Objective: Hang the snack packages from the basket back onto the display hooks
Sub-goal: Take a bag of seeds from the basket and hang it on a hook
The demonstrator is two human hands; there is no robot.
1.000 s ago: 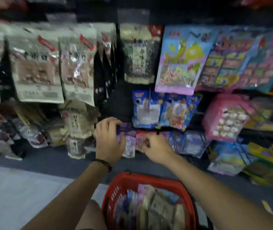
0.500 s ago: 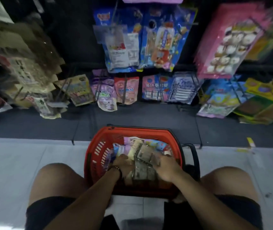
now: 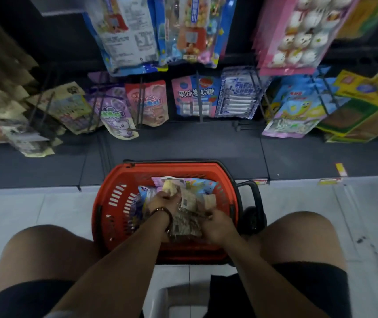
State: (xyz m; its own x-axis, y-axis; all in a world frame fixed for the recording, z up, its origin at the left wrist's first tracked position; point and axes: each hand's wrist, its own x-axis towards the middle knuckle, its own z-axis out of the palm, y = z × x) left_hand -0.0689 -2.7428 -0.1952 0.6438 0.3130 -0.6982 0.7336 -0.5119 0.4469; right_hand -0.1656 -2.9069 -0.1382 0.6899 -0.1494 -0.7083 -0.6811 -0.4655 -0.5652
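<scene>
The left hand point(image 3: 165, 200) is down in the red basket point(image 3: 112, 203), fingers curled around a pale snack pack point(image 3: 169, 188). The right hand point(image 3: 217, 226) pinches a clear seed bag point(image 3: 185, 223) beside it, below the hanging snacks point(image 3: 194, 97).

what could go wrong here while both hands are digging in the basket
1. The left hand and right hand are buried in a loose pile of snack packages; lifting one could drag a neighbour over the rim of the red basket.
2. The bottom-row hooks jut out at basket level, so a rising package could snag or knock off the hanging purple bag.
</scene>
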